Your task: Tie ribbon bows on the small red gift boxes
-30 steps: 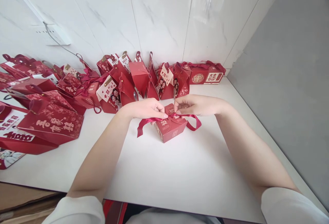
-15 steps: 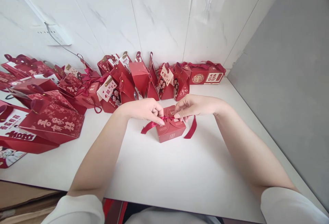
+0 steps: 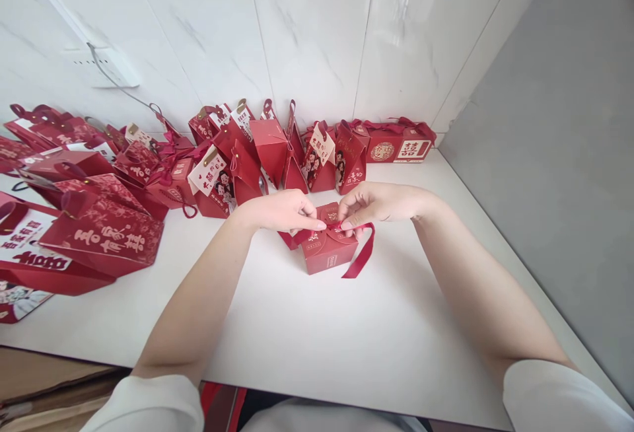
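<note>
A small red gift box (image 3: 327,253) stands on the white table (image 3: 347,339), in the middle. A dark red ribbon (image 3: 360,257) runs across its top, and one tail hangs down the box's right side. My left hand (image 3: 282,211) pinches the ribbon at the top left of the box. My right hand (image 3: 376,203) pinches it at the top right, fingertips close to the left hand's. Both hands are closed on the ribbon.
Several red gift boxes and bags (image 3: 267,148) with tags and ribbons stand along the white tiled wall. Larger red bags (image 3: 99,237) lie at the left. A long red box (image 3: 401,144) sits in the back corner. A grey wall (image 3: 555,121) borders the table on the right.
My hands have drawn closer together over the box top. The ribbon's left tail has pulled in under the left hand, and the right tail now hangs lower by the box.
</note>
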`<state>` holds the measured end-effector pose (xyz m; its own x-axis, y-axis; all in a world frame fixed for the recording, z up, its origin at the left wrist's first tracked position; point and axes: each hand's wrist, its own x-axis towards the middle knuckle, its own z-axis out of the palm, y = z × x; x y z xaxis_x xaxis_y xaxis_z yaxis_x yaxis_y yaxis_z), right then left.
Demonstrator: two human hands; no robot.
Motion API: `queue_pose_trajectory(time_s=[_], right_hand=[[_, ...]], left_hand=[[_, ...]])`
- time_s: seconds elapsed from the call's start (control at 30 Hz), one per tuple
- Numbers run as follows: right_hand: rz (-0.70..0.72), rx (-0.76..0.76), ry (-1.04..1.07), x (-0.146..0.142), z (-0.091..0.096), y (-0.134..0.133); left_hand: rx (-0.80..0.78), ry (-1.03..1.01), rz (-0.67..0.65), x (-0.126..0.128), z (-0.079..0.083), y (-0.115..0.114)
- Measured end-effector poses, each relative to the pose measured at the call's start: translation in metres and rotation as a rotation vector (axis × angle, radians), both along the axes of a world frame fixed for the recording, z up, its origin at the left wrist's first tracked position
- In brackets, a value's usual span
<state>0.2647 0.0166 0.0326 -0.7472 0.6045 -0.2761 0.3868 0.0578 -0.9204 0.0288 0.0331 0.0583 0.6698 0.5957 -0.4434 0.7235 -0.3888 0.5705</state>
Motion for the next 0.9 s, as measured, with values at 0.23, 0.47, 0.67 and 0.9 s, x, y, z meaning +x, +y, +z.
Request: queue_pose_trajectory(time_s=[0.23,0.47,0.67,0.9], right_hand=[[-0.183,0.119,0.045,0.000,-0.002,0.001],[-0.064,0.194,-0.044,0.002,-0.002,0.002],[-0.056,0.246,-0.113,-0.001,0.000,0.000],[-0.079,0.081,-0.032,-0.008,0.003,-0.005]], left_hand=[[0.024,0.014,-0.002,0.003,-0.002,-0.001],[0.043,0.039,-0.094,-0.002,0.002,0.001],[0.012,0.080,-0.120,-0.006,0.002,0.004],[-0.024,0.063,-0.042,-0.001,0.000,0.001]])
